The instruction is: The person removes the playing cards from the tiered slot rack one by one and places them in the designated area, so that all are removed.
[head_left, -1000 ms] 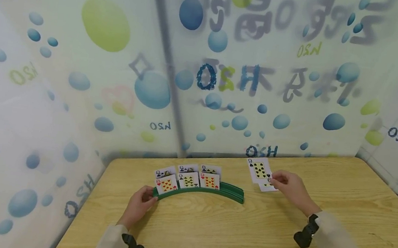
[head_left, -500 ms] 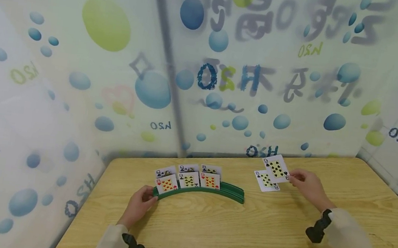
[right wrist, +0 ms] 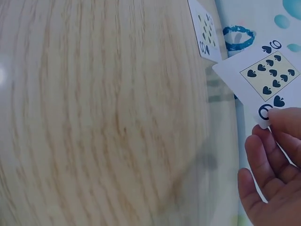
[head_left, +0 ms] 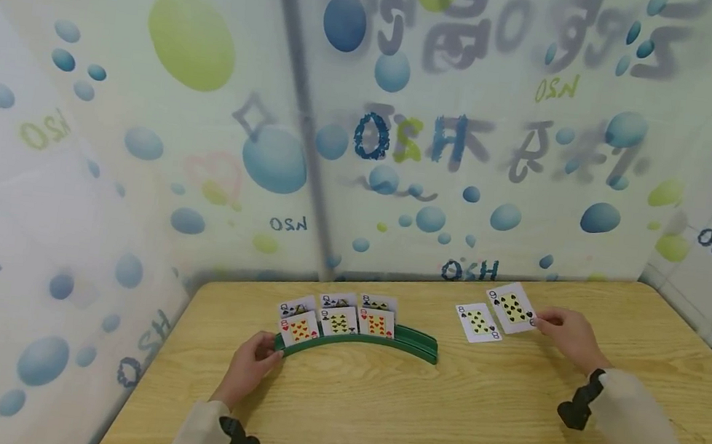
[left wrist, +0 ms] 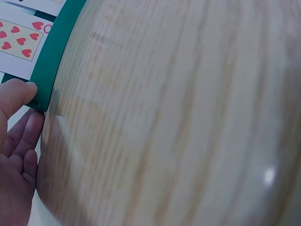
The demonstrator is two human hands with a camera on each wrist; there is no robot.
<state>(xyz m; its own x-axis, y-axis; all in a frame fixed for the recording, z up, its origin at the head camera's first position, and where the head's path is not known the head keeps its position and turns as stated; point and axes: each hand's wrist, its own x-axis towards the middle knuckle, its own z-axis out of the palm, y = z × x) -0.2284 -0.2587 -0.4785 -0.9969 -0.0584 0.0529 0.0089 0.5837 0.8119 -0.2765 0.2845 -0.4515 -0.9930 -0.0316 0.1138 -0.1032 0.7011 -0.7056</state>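
My right hand [head_left: 573, 338] pinches the nine of spades [head_left: 512, 307] by its lower right corner, between thumb and fingers. In the right wrist view the nine of spades [right wrist: 270, 75] is raised above the table, face showing. Just left of it a black eight card [head_left: 478, 322] lies face up on the table. My left hand [head_left: 250, 362] grips the left end of a curved green card holder [head_left: 411, 344]. Its thumb presses on the holder's end [left wrist: 47, 84] in the left wrist view, with the fingers tucked behind. Two rows of upright cards [head_left: 338, 321] fill the holder's left and middle part.
The wooden table [head_left: 373, 414] runs back to a patterned wall covering [head_left: 397, 205] with blue and green dots. More of this covering stands at the left and right sides. The right part of the card holder has bare slots.
My right hand has slid the nine of spades to the right, away from the eight, which now shows fully. The left hand and the card holder stay in place.
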